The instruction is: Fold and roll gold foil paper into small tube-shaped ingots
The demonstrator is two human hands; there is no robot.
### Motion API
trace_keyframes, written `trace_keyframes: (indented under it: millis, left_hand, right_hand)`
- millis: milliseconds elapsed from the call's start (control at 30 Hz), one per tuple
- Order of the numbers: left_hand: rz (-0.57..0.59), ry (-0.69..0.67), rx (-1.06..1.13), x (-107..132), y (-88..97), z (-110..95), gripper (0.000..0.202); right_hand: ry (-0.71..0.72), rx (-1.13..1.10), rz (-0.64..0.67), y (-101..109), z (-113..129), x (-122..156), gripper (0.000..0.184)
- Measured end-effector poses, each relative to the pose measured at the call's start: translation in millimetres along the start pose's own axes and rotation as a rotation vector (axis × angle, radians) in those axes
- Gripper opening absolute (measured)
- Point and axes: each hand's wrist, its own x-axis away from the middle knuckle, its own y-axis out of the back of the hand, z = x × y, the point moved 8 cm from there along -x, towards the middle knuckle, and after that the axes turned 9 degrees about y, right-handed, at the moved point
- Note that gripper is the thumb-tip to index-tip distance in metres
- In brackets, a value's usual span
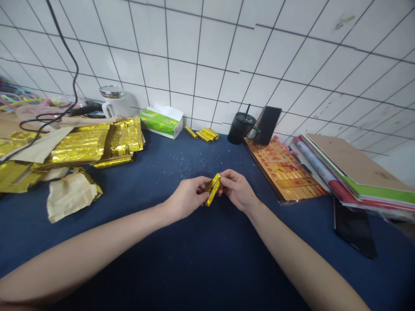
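Observation:
Between my two hands, above the dark blue table (181,263), is a narrow folded strip of gold foil paper (212,190). My left hand (188,196) pinches it from the left side, with thumb and fingers closed on it. From the right, my right hand (236,188) grips its upper part between thumb and fingers. The fingertips behind the strip are partly hidden. Several gold foil rolls (207,135) lie near the wall, straight ahead of my hands. A large pile of gold foil paper (81,142) spreads over the table's left side.
A torn tan paper piece (73,194) lies at left. At the back stand a tissue pack (162,122), a white mug (113,103), a black cup (240,127) and a propped phone (268,125). Rightward are a printed gold packet (287,172) and stacked folders (359,166).

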Motion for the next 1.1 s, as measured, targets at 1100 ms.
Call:
trace_keyframes:
  millis: [1100]
  left_hand:
    - [-0.121,-0.166,-0.456,7.9,1.4,-19.4,0.024]
  right_hand:
    - [-0.041,0.287,-0.030,0.3,-6.2,1.4,0.005]
